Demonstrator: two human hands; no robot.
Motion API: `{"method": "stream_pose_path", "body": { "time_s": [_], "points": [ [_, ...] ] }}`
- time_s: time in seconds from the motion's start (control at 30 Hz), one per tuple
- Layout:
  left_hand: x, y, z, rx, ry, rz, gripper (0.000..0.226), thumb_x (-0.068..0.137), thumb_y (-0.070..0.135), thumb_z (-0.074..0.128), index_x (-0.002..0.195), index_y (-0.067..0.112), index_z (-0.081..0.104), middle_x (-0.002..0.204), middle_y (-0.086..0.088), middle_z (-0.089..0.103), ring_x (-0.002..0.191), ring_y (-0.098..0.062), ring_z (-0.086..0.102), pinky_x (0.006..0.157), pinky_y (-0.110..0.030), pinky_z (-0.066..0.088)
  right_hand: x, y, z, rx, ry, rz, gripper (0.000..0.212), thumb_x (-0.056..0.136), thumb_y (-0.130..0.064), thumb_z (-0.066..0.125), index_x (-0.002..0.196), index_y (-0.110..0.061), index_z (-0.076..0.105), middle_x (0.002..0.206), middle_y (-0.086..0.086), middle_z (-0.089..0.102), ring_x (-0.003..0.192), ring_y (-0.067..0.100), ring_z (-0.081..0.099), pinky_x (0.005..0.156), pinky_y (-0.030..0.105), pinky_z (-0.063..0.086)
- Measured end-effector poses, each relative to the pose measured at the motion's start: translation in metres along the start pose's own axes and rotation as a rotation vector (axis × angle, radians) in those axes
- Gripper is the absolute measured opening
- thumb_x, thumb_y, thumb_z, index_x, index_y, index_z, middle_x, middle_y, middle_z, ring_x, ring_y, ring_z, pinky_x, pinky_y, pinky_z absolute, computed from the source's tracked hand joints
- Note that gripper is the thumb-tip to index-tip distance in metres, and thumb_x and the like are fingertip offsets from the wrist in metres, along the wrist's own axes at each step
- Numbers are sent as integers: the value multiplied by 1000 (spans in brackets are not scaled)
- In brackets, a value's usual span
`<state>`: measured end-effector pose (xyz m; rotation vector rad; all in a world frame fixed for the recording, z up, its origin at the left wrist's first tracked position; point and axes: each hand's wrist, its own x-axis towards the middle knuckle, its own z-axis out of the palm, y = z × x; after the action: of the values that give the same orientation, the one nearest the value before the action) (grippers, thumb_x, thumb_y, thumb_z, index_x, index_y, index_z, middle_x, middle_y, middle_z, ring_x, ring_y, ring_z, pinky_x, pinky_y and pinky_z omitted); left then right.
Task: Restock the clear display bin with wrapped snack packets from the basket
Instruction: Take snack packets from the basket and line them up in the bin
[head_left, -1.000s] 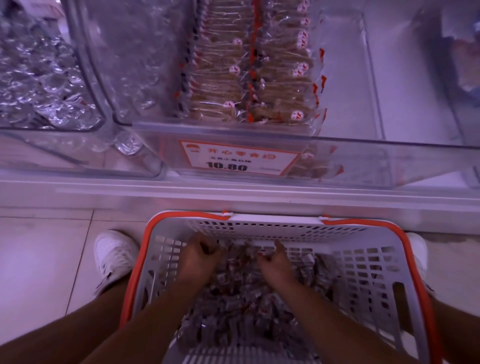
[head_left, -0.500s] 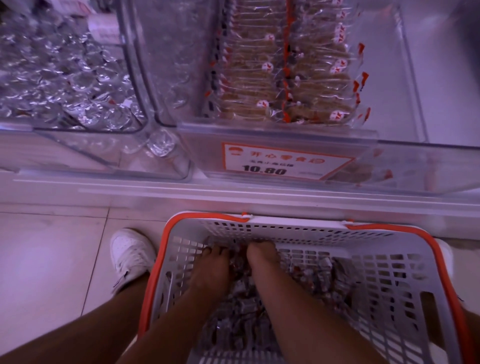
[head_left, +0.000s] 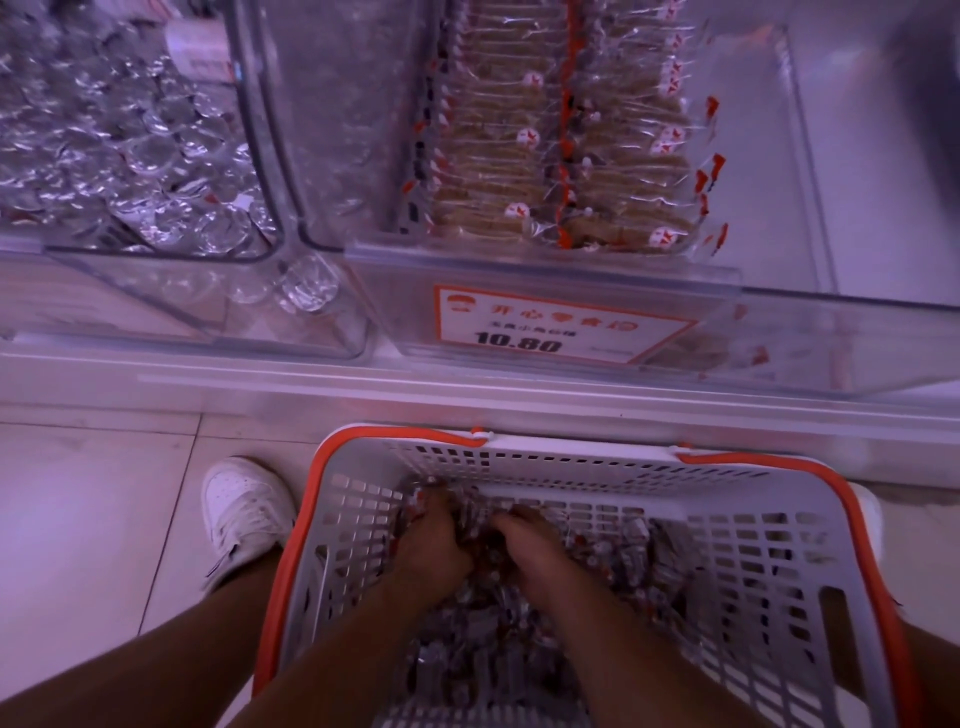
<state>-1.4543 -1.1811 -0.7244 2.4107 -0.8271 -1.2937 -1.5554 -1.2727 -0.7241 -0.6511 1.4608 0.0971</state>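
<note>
Both hands down in the basket (head_left: 769, 525), side by side, near its far wall. Left hand (head_left: 431, 545) knuckles up, fingers curled down into the packets (head_left: 618, 551); right hand (head_left: 535, 545) just beside it, fingers likewise curled and buried in the pile. Fingertips hidden among the wrappers, so cannot tell how much each hand actually grips. Hands almost touching, a few packets bunched between them.

Basket white, slotted, with an orange rim, standing on the tiled floor (head_left: 93, 519) right against the shelf base (head_left: 467, 395). Loose wrapped packets heaped across its bottom, small and glossy, dark with red ends; print too blurred to read.

Above, on the shelf, the clear bin (head_left: 795, 156): two neat rows (head_left: 561, 145) of long tan snacks in clear wrap, red and white ends, filling its middle; bare strips of bin to the left and right of the rows. Price tag (head_left: 561, 327) on the bin's front face, orange border, reading 10.80.

Left of it, a second bin (head_left: 260, 130) full of silver foil pieces (head_left: 119, 150). White shoe (head_left: 244, 514) on the floor left of the basket, just beside its rim.
</note>
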Motion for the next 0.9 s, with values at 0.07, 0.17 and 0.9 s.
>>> {"method": "stream_pose_path", "body": {
  "time_s": [0.07, 0.17, 0.9],
  "points": [
    [-3, 1, 3, 20, -46, 43, 64, 78, 50, 63, 135, 26, 49, 128, -1, 63, 118, -26, 60, 100, -39, 49, -3, 3, -3, 46, -56, 32, 14, 87, -14, 65, 97, -6, 72, 85, 20, 72, 71, 31, 70, 67, 48, 59],
    [-10, 0, 11, 18, -29, 144, 54, 88, 44, 60, 137, 23, 53, 133, -5, 61, 121, -26, 59, 102, -37, 46, -10, 8, -10, 119, -108, 45, 19, 90, -15, 65, 103, -2, 71, 92, 23, 71, 76, 33, 68, 68, 47, 57],
    [-220, 210, -135, -1203, -142, 166, 17, 93, 8, 60, 106, 2, 69, 82, -18, 67, 60, -23, 60, 56, -27, 46, -292, -107, -57, 510, -247, -591, 11, 90, 3, 57, 90, 3, 68, 64, 14, 69, 49, 17, 65, 44, 24, 52]
  ]
}}
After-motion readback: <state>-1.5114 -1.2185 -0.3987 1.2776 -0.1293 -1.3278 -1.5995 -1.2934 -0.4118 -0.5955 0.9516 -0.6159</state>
